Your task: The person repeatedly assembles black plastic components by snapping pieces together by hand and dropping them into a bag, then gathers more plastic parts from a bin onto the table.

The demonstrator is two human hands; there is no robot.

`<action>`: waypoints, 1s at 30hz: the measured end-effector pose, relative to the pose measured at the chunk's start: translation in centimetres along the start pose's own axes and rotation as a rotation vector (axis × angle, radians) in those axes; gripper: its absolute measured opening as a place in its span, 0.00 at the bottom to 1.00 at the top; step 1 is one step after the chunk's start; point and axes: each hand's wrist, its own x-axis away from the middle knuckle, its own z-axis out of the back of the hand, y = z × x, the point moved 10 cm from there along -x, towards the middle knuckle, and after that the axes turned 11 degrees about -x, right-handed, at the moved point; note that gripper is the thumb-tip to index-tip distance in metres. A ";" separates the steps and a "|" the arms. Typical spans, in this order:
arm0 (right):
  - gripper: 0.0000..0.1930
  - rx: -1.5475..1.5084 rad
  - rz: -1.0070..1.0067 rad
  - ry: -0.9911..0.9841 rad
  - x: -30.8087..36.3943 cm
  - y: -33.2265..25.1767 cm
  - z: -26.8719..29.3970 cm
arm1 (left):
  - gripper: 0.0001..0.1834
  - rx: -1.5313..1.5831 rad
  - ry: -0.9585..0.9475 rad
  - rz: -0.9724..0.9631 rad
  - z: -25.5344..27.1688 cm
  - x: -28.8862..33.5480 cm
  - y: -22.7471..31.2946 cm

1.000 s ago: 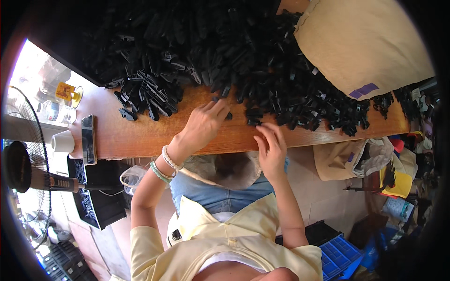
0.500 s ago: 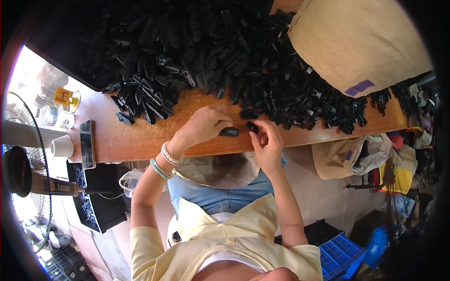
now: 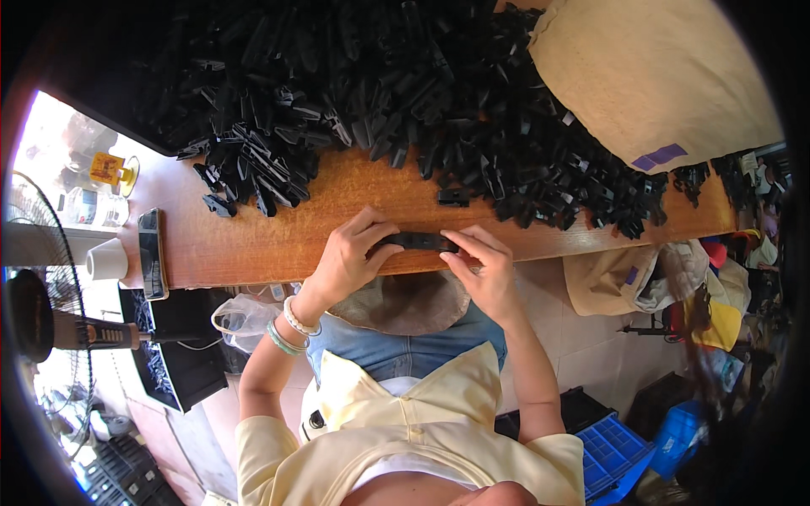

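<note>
Between my two hands is a long black plastic piece (image 3: pixel 417 241), lying level over the near edge of the wooden table (image 3: pixel 354 190). My left hand (image 3: pixel 356 255) pinches its left end with thumb and fingers. Its right end sits in the grip of my right hand (image 3: pixel 485 263), between thumb and fingertips. A single black plastic part (image 3: pixel 453 196) lies on the wood just beyond my hands. Behind it spreads a big heap of similar black plastic parts (image 3: pixel 380 118). My fingers hide both ends of the held piece.
A beige cloth sack (image 3: pixel 658 76) stands at the far right. A phone (image 3: pixel 152 253) and a white cup (image 3: pixel 107 259) are at the table's left end, near a fan (image 3: pixel 38 312). An open bag (image 3: pixel 396 305) hangs below the table edge; a blue crate (image 3: pixel 612 455) is at lower right.
My hands held two separate black parts apart; now both grip one longer black piece between them. My left hand has moved down toward me, and its fingers have shifted their hold.
</note>
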 end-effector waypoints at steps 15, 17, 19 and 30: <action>0.14 0.130 -0.005 -0.122 -0.6 0.7 -2.4 | 0.13 0.049 -0.062 -0.014 -0.7 0.1 0.5; 0.13 0.138 0.017 -0.085 -0.6 0.5 -2.1 | 0.12 0.068 -0.052 -0.030 -0.5 -0.2 0.6; 0.13 0.149 0.023 -0.127 0.4 -0.3 -2.2 | 0.12 0.126 -0.142 0.002 -0.7 -0.1 0.5; 0.11 0.510 0.195 0.320 -1.4 -2.5 0.9 | 0.18 -0.320 0.209 -0.094 -1.8 -8.8 2.0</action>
